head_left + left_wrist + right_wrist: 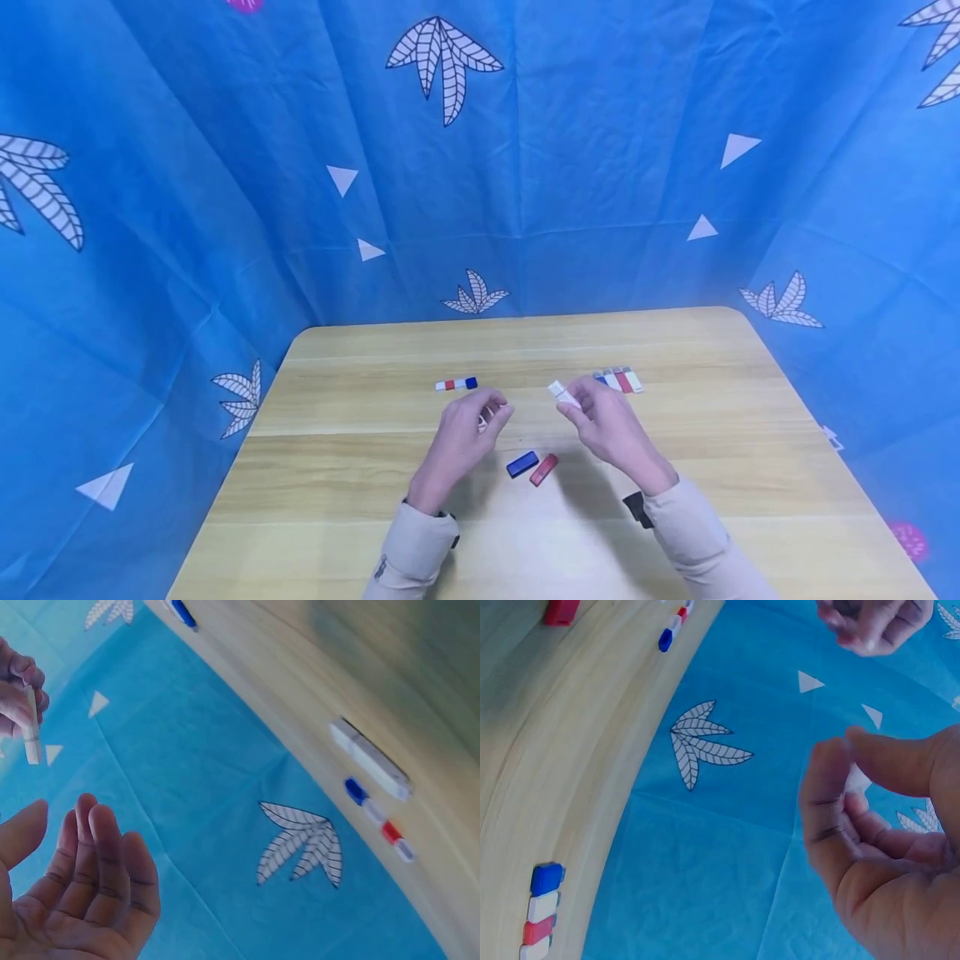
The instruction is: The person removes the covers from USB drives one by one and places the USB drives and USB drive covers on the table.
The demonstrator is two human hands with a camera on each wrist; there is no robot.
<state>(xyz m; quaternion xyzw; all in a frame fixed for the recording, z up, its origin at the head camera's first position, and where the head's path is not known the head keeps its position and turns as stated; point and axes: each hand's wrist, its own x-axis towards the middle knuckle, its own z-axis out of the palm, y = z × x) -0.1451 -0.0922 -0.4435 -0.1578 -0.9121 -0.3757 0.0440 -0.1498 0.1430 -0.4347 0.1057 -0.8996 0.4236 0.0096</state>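
Note:
My right hand (611,425) pinches a small white block (562,394) above the table, right of centre in the head view; the left wrist view shows the same white block (31,739) upright between its fingers. Facing it, my left hand (467,433) is raised with fingers loosely bent and holds nothing; its palm and spread thumb (82,892) show in the left wrist view. A white block (371,759) lies on the table there, partly hidden behind the left fingers in the head view. A blue block (522,464) and a red block (543,469) lie between the forearms.
At the back left of the wooden table (337,467) lies a row of small white, red and blue pieces (450,385). Several blue, white and red blocks (624,382) lie side by side just beyond the right hand. A blue patterned curtain (585,167) surrounds the table.

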